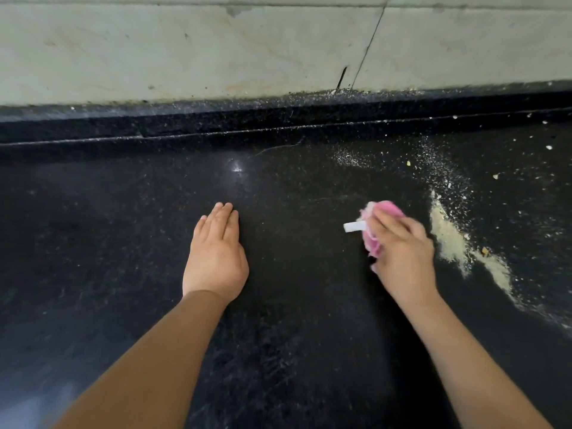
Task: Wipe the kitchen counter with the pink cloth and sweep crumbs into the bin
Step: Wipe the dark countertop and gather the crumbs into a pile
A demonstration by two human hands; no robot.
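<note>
- The pink cloth [382,226] is bunched into a small wad on the black counter [294,305], right of the middle and well short of the back edge; most of it is hidden under the hand, so only its fuzzy far end and left side show, blurred.
- A white tag [354,226] sticks out of the cloth's left side, lying flat toward the counter's middle.
- The right hand [402,252] lies over the cloth with fingers curled down around it, gripping it; the fingertips are smeared and hard to make out.
- Just right of that hand a pale yellowish crumb pile [455,239] trails toward the counter's right edge, where it is cut off.
- Finer white specks [439,168] scatter behind it toward the back right corner.
- The left hand [216,258] rests flat on the counter left of the cloth, well apart from it, fingers straight and together, holding nothing.
- Along the back edge runs a dusty raised black ledge [216,125], and above it a stained pale wall [185,51] with a dark seam.
</note>
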